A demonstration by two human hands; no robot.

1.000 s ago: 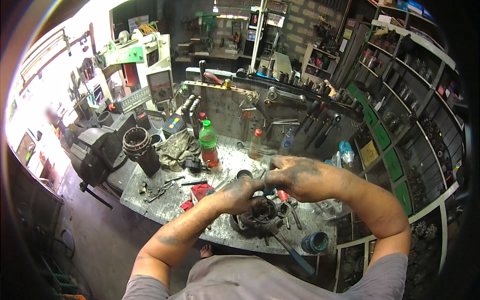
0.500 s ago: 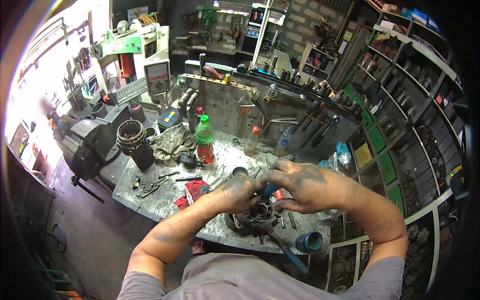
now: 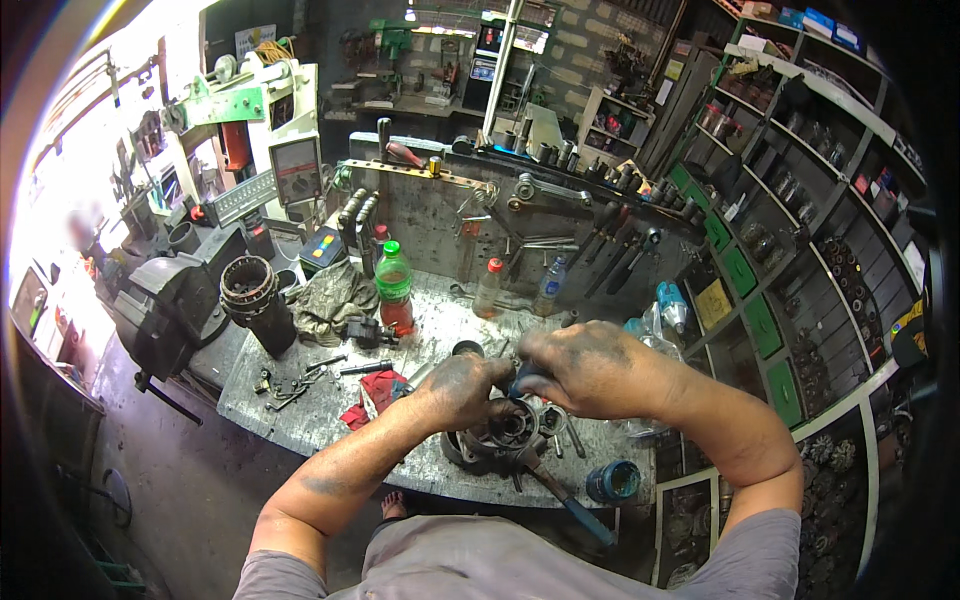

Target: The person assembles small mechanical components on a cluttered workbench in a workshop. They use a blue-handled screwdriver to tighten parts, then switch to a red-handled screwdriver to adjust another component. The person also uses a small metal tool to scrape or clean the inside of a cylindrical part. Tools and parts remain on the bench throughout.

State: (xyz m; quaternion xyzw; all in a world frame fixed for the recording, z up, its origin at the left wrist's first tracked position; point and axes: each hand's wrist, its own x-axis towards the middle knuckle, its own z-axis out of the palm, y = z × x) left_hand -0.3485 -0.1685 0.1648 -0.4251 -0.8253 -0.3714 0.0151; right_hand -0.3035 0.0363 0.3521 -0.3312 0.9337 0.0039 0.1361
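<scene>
Over the bench, my right hand (image 3: 585, 365) is closed round a blue-handled tool (image 3: 527, 381), most of it hidden by the fingers. My left hand (image 3: 467, 390) meets it from the left, fingers curled down at the rim of a round metal housing (image 3: 462, 447). What the left fingers grip, if anything, cannot be made out. The housing, with a ring-shaped opening, sits near the bench's front edge. Against its front right leans a long tool with a blue grip (image 3: 575, 508), its head partly hidden. A blue jar (image 3: 613, 482) stands to the right.
On the bench (image 3: 270, 385) lie a red cloth (image 3: 372, 396), small metal parts and a grey rag (image 3: 331, 302). Green-capped (image 3: 394, 290), red-capped (image 3: 488, 288) and clear (image 3: 551, 284) bottles stand behind. A tool board (image 3: 430, 218) rises at the back; shelves (image 3: 790, 300) line the right.
My right hand has closed its spread fingers round the blue-handled tool and shifted slightly left. The view has shifted a little, and more of the housing's opening shows.
</scene>
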